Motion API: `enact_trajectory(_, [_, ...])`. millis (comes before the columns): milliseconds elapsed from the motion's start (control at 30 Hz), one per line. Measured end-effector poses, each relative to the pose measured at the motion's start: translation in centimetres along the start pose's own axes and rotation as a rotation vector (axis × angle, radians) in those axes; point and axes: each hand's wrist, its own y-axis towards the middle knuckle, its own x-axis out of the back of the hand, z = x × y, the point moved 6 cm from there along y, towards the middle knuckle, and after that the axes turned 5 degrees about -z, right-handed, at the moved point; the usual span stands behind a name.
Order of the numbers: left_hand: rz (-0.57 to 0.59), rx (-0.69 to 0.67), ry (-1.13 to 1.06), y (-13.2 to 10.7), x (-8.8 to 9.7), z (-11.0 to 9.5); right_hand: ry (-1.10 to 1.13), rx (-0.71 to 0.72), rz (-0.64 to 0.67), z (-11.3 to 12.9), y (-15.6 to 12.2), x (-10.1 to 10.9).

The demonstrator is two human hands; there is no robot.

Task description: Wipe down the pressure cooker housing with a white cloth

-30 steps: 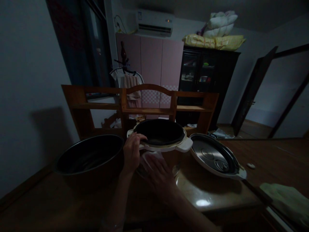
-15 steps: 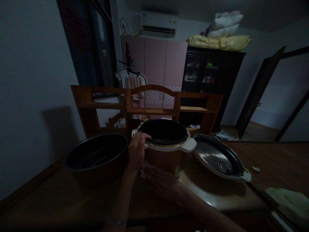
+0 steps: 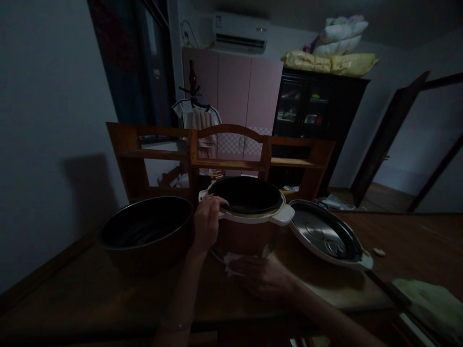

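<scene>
A brown cooker body with a white rim (image 3: 249,226) stands open on the wooden table (image 3: 72,299), its inside dark. My left hand (image 3: 208,221) grips the rim at its left side, fingers curled over the edge. My right hand (image 3: 262,277) lies low against the cooker's base, pressing a white cloth (image 3: 231,264) to it with its fingers flat on the cloth. The cooker's lid (image 3: 327,236) lies upside down to the right, showing its metal inner plate.
A large dark inner pot (image 3: 144,231) sits to the left of the cooker. A wooden shelf rack (image 3: 231,161) stands behind. A pale green cloth (image 3: 430,301) lies at the far right and a small white object (image 3: 378,251) near the lid. The room is dim.
My right hand with the white cloth has slid down the cooker's front from near the rim to the base and a little to the right. The left hand keeps its hold.
</scene>
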Motion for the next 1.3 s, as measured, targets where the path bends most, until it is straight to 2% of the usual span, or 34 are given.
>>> enact_trajectory(167, [-0.001, -0.028, 0.028, 0.0, 0.0, 0.1, 0.026, 0.023, -0.084, -0.6, -1.8, -0.5])
enact_trajectory(333, [-0.006, -0.037, 0.023, 0.1, 0.0, 0.1, -0.021, 0.077, -0.021, -1.1, -3.1, -0.6])
enact_trajectory(400, [-0.006, -0.037, 0.021, 0.1, 0.1, 0.1, -0.045, 0.074, -0.034, -1.5, -3.2, -0.1])
enact_trajectory(600, [0.002, -0.034, 0.023, 0.0, 0.0, 0.1, -0.046, -0.016, -0.108, -2.4, -1.1, 1.5])
enact_trajectory(733, [-0.008, -0.037, 0.019, 0.0, 0.0, 0.0, -0.076, -0.045, -0.134, -1.9, 1.0, 1.4])
enact_trajectory(867, [-0.004, -0.026, 0.018, 0.0, 0.0, 0.0, -0.11, -0.052, -0.184, -1.3, 2.7, 0.5])
enact_trajectory(1067, [0.012, -0.015, 0.025, 0.1, 0.1, -0.1, -0.065, -0.028, -0.206, -0.5, 4.5, -2.4])
enact_trajectory(1300, [0.022, -0.027, 0.028, 0.1, 0.1, -0.2, -0.059, -0.084, -0.304, 0.1, 6.0, -4.8])
